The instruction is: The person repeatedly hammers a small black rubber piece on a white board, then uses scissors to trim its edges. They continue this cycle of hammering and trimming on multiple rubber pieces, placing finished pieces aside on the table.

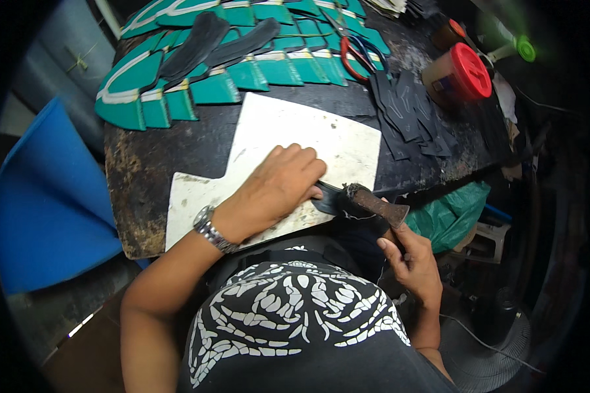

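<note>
Left hand point(278, 187) pins dark leather strip point(326, 198) flat on white cutting board point(321, 141), right hand point(410, 259) grips rusty brown-handled skiving knife point(373, 204); trimming edge, next stroke needs steady pressure.

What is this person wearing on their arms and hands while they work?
Both forearms are bare, no sleeves showing and no gloves. The left hand has a silver metal-link wristwatch at the wrist. The right hand wears nothing. The black shirt carries a white bone-like print.
</note>
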`<state>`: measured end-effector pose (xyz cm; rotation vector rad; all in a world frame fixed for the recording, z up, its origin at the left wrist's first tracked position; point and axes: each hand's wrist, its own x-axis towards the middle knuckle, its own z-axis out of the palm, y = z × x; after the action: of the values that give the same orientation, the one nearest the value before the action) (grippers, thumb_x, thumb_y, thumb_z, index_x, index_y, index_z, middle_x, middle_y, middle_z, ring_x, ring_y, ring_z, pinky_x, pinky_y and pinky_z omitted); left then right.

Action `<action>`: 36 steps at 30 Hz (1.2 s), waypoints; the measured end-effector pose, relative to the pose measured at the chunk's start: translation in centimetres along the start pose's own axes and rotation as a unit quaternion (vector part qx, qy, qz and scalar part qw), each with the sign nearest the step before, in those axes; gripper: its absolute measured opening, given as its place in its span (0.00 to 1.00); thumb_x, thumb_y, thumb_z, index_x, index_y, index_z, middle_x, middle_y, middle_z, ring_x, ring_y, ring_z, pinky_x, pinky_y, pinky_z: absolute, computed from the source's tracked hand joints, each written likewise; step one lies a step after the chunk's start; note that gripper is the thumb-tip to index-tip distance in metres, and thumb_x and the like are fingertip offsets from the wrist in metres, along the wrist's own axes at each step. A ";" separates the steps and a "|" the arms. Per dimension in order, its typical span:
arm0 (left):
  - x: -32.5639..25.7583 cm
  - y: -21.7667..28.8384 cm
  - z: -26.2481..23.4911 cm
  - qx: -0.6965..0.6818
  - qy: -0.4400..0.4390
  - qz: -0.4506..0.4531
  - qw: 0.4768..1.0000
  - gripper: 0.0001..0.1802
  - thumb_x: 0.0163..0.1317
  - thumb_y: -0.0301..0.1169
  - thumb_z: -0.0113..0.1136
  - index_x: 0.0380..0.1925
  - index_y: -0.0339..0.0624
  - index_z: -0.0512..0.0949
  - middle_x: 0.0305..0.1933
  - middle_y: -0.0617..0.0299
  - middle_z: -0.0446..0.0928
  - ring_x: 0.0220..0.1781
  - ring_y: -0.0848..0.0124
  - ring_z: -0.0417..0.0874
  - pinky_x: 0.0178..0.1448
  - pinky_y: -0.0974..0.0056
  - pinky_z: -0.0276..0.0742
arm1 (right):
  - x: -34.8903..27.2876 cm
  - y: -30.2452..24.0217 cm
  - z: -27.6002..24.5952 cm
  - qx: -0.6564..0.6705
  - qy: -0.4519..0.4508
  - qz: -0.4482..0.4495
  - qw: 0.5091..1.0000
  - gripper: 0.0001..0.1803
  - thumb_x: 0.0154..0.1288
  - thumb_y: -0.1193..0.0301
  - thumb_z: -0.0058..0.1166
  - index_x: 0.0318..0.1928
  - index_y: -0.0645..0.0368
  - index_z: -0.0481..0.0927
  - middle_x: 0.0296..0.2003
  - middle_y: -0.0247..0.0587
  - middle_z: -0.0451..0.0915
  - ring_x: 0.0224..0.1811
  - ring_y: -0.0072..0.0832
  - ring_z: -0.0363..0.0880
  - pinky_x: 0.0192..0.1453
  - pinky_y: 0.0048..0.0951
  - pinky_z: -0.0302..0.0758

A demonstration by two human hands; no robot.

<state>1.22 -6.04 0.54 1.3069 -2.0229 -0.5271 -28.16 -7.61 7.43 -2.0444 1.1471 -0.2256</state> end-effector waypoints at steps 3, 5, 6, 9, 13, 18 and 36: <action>-0.3 1.0 0.4 0.018 0.011 -0.048 0.999 0.12 0.64 0.31 0.69 0.41 0.39 0.77 0.40 0.57 0.74 0.45 0.58 0.75 0.52 0.56 0.68 | -0.3 0.4 0.2 0.020 0.008 -0.004 1.000 0.31 0.69 0.79 0.62 0.72 0.59 0.73 0.60 0.53 0.83 0.34 0.32 0.87 0.36 0.28 0.80; -0.6 1.4 0.7 0.013 0.027 -0.076 0.997 0.12 0.63 0.30 0.70 0.42 0.39 0.79 0.40 0.57 0.75 0.44 0.58 0.75 0.52 0.57 0.68 | -0.1 0.6 -0.1 0.029 -0.006 0.003 1.000 0.32 0.69 0.79 0.61 0.73 0.59 0.72 0.52 0.56 0.85 0.35 0.39 0.87 0.37 0.30 0.80; -0.7 1.4 0.8 0.020 0.023 -0.077 0.997 0.12 0.62 0.30 0.71 0.42 0.39 0.79 0.40 0.58 0.75 0.44 0.58 0.75 0.52 0.57 0.68 | 0.3 0.7 -0.1 0.007 0.009 -0.009 1.000 0.32 0.68 0.79 0.62 0.73 0.59 0.72 0.51 0.57 0.85 0.36 0.41 0.88 0.38 0.31 0.81; -0.8 1.2 1.1 0.032 0.023 -0.075 0.996 0.12 0.61 0.30 0.72 0.41 0.40 0.79 0.40 0.59 0.75 0.44 0.59 0.75 0.52 0.57 0.68 | 1.4 0.8 0.3 -0.030 0.076 -0.046 0.996 0.33 0.68 0.79 0.62 0.73 0.59 0.72 0.49 0.56 0.86 0.41 0.49 0.89 0.43 0.36 0.83; -0.8 1.1 1.0 0.039 0.033 -0.071 0.996 0.13 0.59 0.29 0.73 0.42 0.40 0.80 0.41 0.59 0.75 0.44 0.59 0.75 0.52 0.57 0.69 | 2.6 0.6 1.4 -0.015 0.040 -0.112 0.993 0.35 0.67 0.79 0.63 0.74 0.58 0.71 0.52 0.55 0.85 0.43 0.47 0.89 0.44 0.38 0.83; -0.9 1.1 1.0 0.039 0.040 -0.068 0.996 0.15 0.57 0.28 0.74 0.42 0.40 0.79 0.42 0.58 0.75 0.45 0.58 0.75 0.52 0.56 0.69 | 3.4 0.4 1.9 -0.034 0.082 -0.122 0.989 0.38 0.67 0.76 0.64 0.76 0.51 0.69 0.43 0.50 0.86 0.36 0.46 0.87 0.38 0.39 0.81; -0.2 1.7 2.9 0.086 0.094 -0.048 0.991 0.23 0.60 0.19 0.68 0.57 0.33 0.81 0.46 0.52 0.76 0.48 0.56 0.77 0.54 0.56 0.75 | 1.4 1.2 1.6 0.039 0.092 -0.030 0.995 0.29 0.72 0.78 0.61 0.71 0.65 0.72 0.40 0.50 0.84 0.35 0.29 0.84 0.39 0.28 0.78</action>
<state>-1.87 -5.22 -0.46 1.5038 -1.8901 -0.2643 -27.38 -8.22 5.21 -2.0232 1.1672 -0.4897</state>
